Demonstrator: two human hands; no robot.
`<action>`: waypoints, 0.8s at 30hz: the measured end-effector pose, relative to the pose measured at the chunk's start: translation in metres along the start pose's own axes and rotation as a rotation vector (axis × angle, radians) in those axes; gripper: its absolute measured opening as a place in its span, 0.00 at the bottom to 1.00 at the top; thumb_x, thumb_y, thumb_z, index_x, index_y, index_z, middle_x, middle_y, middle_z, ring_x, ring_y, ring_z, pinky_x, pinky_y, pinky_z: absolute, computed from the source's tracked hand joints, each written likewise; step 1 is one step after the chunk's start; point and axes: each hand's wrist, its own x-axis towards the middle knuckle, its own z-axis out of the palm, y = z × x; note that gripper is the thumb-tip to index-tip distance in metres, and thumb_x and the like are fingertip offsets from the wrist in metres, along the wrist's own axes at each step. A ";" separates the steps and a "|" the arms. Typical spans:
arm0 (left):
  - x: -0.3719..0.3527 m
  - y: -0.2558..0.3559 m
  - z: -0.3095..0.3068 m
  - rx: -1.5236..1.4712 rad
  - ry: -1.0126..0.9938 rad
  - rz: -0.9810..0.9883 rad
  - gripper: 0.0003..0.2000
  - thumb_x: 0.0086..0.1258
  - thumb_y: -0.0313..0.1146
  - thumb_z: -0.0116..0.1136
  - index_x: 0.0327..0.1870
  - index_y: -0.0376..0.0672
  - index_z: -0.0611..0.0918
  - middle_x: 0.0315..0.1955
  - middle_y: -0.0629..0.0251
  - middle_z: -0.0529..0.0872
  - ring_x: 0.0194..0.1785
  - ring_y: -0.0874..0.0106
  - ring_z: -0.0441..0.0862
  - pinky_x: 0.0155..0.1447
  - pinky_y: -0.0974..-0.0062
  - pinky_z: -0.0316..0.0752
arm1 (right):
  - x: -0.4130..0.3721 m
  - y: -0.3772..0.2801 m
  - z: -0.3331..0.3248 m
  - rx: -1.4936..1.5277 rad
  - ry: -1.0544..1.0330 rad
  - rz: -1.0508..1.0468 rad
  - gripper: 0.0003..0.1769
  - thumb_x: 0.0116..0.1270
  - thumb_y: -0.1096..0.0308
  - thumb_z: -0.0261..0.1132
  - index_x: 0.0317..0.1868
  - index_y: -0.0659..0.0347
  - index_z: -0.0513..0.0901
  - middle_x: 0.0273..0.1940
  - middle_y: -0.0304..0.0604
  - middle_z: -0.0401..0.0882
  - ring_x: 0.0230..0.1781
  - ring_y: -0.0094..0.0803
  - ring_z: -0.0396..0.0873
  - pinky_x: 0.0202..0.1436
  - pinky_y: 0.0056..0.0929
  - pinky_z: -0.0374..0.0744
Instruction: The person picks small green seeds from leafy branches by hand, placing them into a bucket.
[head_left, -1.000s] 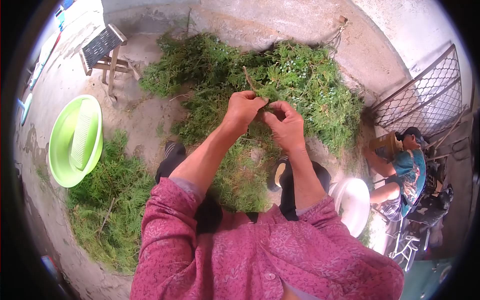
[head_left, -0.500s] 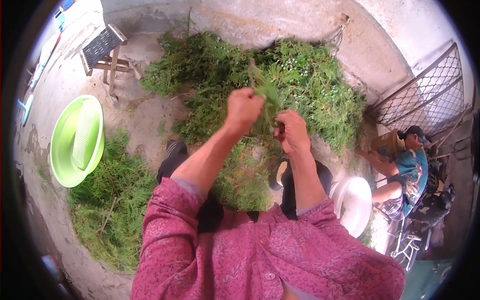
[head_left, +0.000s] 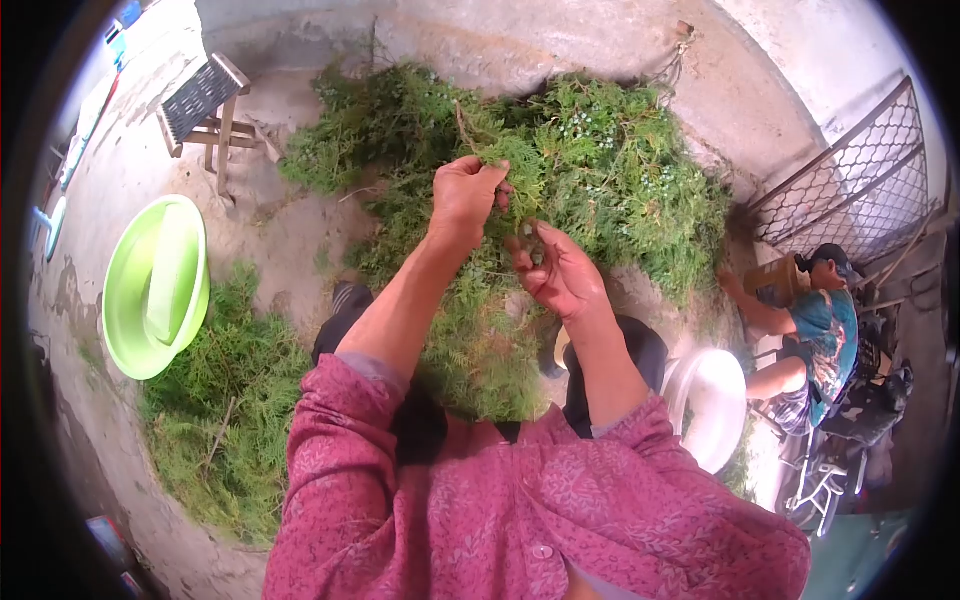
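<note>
Two hands show in your head view, both raised over the big heap of green cuttings. Your left hand is closed in a fist round a sprig. The bare stem pokes up past the knuckles, and the leafy end blends into the heap behind. Your right hand lies just below it, palm up with the fingers loosely spread. A few green bits may rest on that palm, but they are too small to tell. The sprig sits wholly in the left fist, near the right fingertips but apart from them.

I judge that the thin stem could slip or snap if you pull it sideways while holding only its end. Anything on your flat palm could spill into the cuttings at your feet, short of the white basin by your right elbow. The green basin lies well off to your left. Another person sits at the right edge.
</note>
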 end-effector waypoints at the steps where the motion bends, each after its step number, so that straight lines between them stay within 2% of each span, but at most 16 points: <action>1: 0.000 -0.001 -0.001 0.010 -0.017 0.005 0.05 0.59 0.28 0.58 0.30 0.36 0.78 0.20 0.66 0.79 0.20 0.78 0.72 0.24 0.79 0.67 | 0.004 0.001 0.001 -0.013 -0.028 -0.012 0.06 0.63 0.65 0.57 0.35 0.57 0.73 0.31 0.42 0.72 0.23 0.22 0.68 0.17 0.12 0.65; 3: 0.000 -0.002 -0.002 0.020 -0.031 0.010 0.05 0.59 0.28 0.58 0.30 0.36 0.78 0.20 0.67 0.79 0.21 0.79 0.72 0.24 0.79 0.67 | 0.010 0.003 -0.001 -0.025 -0.057 -0.020 0.06 0.63 0.66 0.57 0.35 0.58 0.73 0.31 0.42 0.72 0.21 0.21 0.68 0.16 0.13 0.64; 5: 0.000 -0.002 -0.002 0.029 -0.020 0.032 0.04 0.59 0.28 0.58 0.29 0.36 0.79 0.20 0.68 0.79 0.20 0.79 0.71 0.23 0.80 0.66 | 0.015 0.003 -0.009 -0.100 -0.214 -0.053 0.08 0.63 0.65 0.57 0.33 0.62 0.74 0.28 0.40 0.72 0.18 0.20 0.66 0.16 0.13 0.62; 9: -0.002 0.001 -0.001 0.029 0.010 -0.015 0.05 0.59 0.28 0.58 0.29 0.36 0.79 0.20 0.67 0.78 0.20 0.79 0.71 0.23 0.80 0.66 | -0.003 -0.006 -0.002 -0.126 -0.245 0.029 0.06 0.62 0.69 0.57 0.34 0.64 0.74 0.25 0.39 0.71 0.16 0.19 0.65 0.14 0.13 0.59; 11: -0.002 0.012 -0.001 0.005 0.102 0.102 0.08 0.57 0.27 0.57 0.19 0.37 0.75 0.13 0.66 0.75 0.17 0.80 0.70 0.20 0.79 0.64 | -0.017 -0.004 0.005 -0.288 -0.044 0.035 0.05 0.60 0.74 0.55 0.36 0.65 0.75 0.23 0.37 0.71 0.16 0.18 0.65 0.12 0.13 0.58; 12: 0.001 0.008 -0.005 0.008 0.123 0.107 0.08 0.57 0.27 0.57 0.19 0.37 0.75 0.13 0.66 0.75 0.17 0.80 0.70 0.20 0.79 0.64 | -0.018 -0.005 0.005 -0.335 0.049 -0.060 0.07 0.59 0.76 0.54 0.38 0.65 0.75 0.23 0.37 0.71 0.15 0.17 0.64 0.12 0.13 0.58; 14: 0.007 -0.009 -0.012 0.650 0.027 0.420 0.05 0.57 0.28 0.57 0.22 0.39 0.78 0.15 0.67 0.78 0.18 0.74 0.72 0.23 0.76 0.67 | -0.019 -0.014 0.003 -0.318 0.191 -0.204 0.10 0.57 0.78 0.54 0.41 0.66 0.75 0.21 0.35 0.70 0.15 0.17 0.63 0.12 0.13 0.57; 16: -0.010 -0.015 -0.001 0.994 0.051 0.698 0.05 0.54 0.29 0.55 0.20 0.39 0.77 0.14 0.59 0.78 0.20 0.63 0.76 0.26 0.69 0.72 | -0.013 -0.032 -0.012 -0.324 0.106 -0.348 0.08 0.59 0.75 0.57 0.39 0.66 0.75 0.20 0.32 0.68 0.14 0.15 0.62 0.12 0.13 0.56; 17: -0.019 -0.017 0.005 1.144 -0.032 0.602 0.05 0.53 0.29 0.54 0.21 0.39 0.78 0.16 0.56 0.79 0.23 0.59 0.78 0.29 0.67 0.73 | -0.011 -0.037 -0.010 -0.410 0.144 -0.433 0.07 0.60 0.69 0.60 0.36 0.63 0.76 0.19 0.31 0.66 0.14 0.15 0.61 0.12 0.13 0.55; 18: -0.026 -0.016 0.010 1.288 -0.117 0.501 0.05 0.53 0.30 0.53 0.22 0.39 0.78 0.19 0.53 0.80 0.26 0.55 0.79 0.32 0.64 0.74 | -0.007 -0.039 -0.009 -0.407 0.134 -0.421 0.07 0.60 0.69 0.60 0.36 0.63 0.76 0.19 0.31 0.66 0.14 0.15 0.61 0.12 0.13 0.55; 19: -0.029 -0.020 0.011 1.296 -0.106 0.496 0.05 0.53 0.30 0.53 0.22 0.39 0.78 0.19 0.53 0.80 0.26 0.55 0.79 0.32 0.64 0.74 | -0.003 -0.041 -0.007 -0.480 0.160 -0.437 0.07 0.60 0.67 0.61 0.33 0.62 0.76 0.19 0.30 0.66 0.13 0.15 0.60 0.12 0.13 0.54; 21: -0.031 -0.026 0.011 1.441 -0.316 0.494 0.05 0.52 0.29 0.52 0.24 0.40 0.79 0.22 0.54 0.81 0.30 0.55 0.80 0.34 0.63 0.75 | 0.005 -0.039 0.001 -0.583 0.211 -0.419 0.12 0.59 0.60 0.64 0.26 0.58 0.74 0.17 0.30 0.65 0.11 0.15 0.59 0.12 0.14 0.54; 24: -0.032 -0.024 0.008 1.507 -0.372 0.468 0.04 0.51 0.28 0.52 0.25 0.40 0.80 0.25 0.53 0.81 0.31 0.55 0.81 0.34 0.62 0.75 | 0.023 -0.038 -0.006 -0.703 0.200 -0.387 0.11 0.59 0.63 0.63 0.24 0.57 0.72 0.17 0.30 0.65 0.11 0.15 0.60 0.11 0.14 0.54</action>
